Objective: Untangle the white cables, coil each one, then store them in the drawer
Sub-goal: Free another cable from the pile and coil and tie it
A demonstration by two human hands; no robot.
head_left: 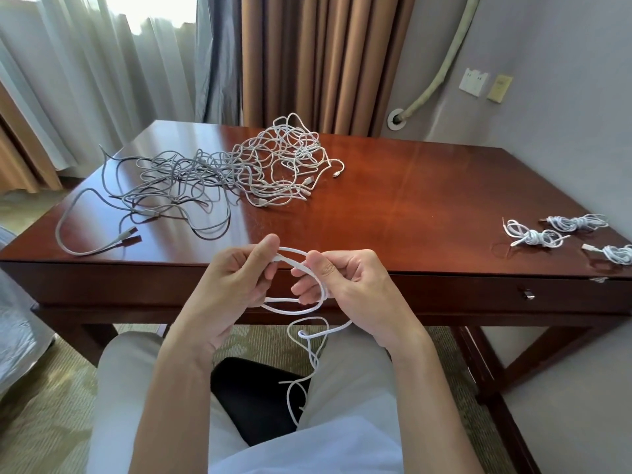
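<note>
Two bare hands meet at the centre of the view, just in front of a wooden desk (427, 206), winding a white cable (309, 268) into a loop. At nine o'clock of the loop the left hand (236, 278) pinches it between thumb and fingers; at three o'clock the right hand (345, 282) has its fingers curled round the other side. The cable's loose tail (307, 354) hangs toward six o'clock, over the lap, already kinked. A tangled pile of white cables (284, 162) waits at twelve o'clock, a grey tangle (164, 179) at ten, and three coiled bundles (533, 234) lie at three. Likely trouble: the kinked tail could knot, or the loop could spring open if either pinch slackens.
</note>
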